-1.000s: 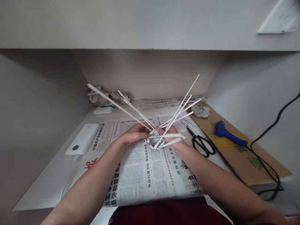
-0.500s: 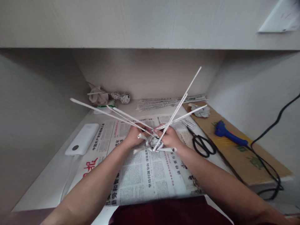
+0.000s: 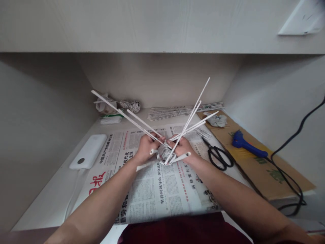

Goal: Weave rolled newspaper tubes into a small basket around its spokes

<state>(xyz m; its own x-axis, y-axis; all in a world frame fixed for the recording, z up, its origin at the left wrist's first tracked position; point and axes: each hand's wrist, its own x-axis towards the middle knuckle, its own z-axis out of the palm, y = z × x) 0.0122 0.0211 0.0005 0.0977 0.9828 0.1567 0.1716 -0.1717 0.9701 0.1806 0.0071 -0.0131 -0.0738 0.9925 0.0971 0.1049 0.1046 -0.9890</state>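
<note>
Between my hands is a small woven piece of rolled paper point(image 3: 164, 153), with several thin white paper sticks point(image 3: 189, 123) fanning out from it to the upper left and upper right. Shorter tube ends poke out toward me. My left hand point(image 3: 147, 146) is closed around the piece's left side, its fingertips at the bases of the sticks. On the other side, my right hand point(image 3: 183, 147) pinches the right-hand sticks near the weave. Both thumbs almost meet at the top of the piece. The fingers behind it are partly hidden.
Newspaper point(image 3: 149, 189) covers the desk. At right lie black scissors point(image 3: 220, 157) and a blue glue gun point(image 3: 248, 145) on cardboard point(image 3: 269, 176), its cord trailing. A white power bank point(image 3: 88, 150) rests at left. Behind are a bundle of paper sticks point(image 3: 165, 113) and a crumpled bag point(image 3: 105, 103).
The woven piece has turned slightly in my hands. The long left stick points more steeply upward, the right-hand sticks have shifted a little left, and the lower tube ends have swung round.
</note>
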